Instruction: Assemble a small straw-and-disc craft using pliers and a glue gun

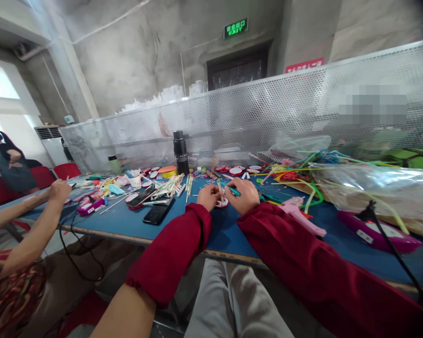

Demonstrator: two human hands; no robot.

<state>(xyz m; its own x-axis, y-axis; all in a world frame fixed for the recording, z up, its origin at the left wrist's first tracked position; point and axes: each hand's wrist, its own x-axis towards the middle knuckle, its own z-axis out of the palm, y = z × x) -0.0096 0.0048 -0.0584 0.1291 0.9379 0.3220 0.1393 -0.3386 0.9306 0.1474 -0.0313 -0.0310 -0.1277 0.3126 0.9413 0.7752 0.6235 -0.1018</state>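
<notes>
My left hand (208, 197) pinches a small flat wooden stick (219, 188) that stands roughly upright. Opposite it, my right hand (246, 195) is closed on a teal pen-like tool (234, 191), its tip close to the stick. Beneath both hands, a round white disc with a red rim (222, 203) lies on the blue table (222, 234), partly covered by my fingers. Whether the stick touches the disc I cannot tell. A pink glue gun (301, 216) rests beside my right sleeve.
A black phone (158, 211), paper sticks (169, 187) and a black thermos (181, 152) stand or lie left of centre. On the right are a plastic bag (380, 188) and a purple device with a cable (380, 232). A co-worker's hands (60, 188) work at far left.
</notes>
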